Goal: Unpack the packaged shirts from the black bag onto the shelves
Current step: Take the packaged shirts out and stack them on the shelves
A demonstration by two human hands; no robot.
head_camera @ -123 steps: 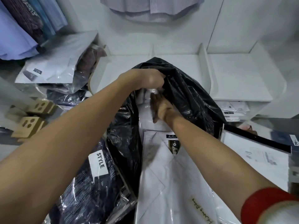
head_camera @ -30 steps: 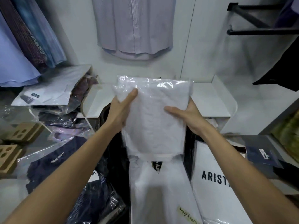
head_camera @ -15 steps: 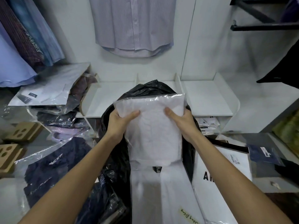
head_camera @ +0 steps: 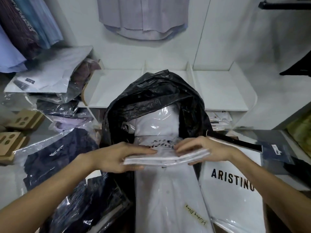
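Packaged shirt [head_camera: 165,156]: a white shirt in clear plastic is held flat, edge-on to the camera, in front of the black bag's mouth.
Left hand [head_camera: 117,157]: the shirt's left end is gripped, with the fingers laid over the top and the thumb under it.
Right hand [head_camera: 204,149]: the shirt's right end is gripped, with curled fingers on top and the thumb below.
Black bag [head_camera: 151,100]: it is stood up against the front edge of the white shelves, with its mouth open toward the camera.
More white shirts [head_camera: 158,121]: they are seen packed inside the bag, under the held one.
White shelves [head_camera: 220,88]: the top is split by thin upright boards, and the bag's top is leaned over the middle part.
White box [head_camera: 232,184]: it is marked "ARISTINO" and lies just right of the bag.
Dark shirts in plastic [head_camera: 58,158]: they are piled to the left of the bag.
Hanging shirt [head_camera: 144,15]: it is hung on the wall above the shelves.
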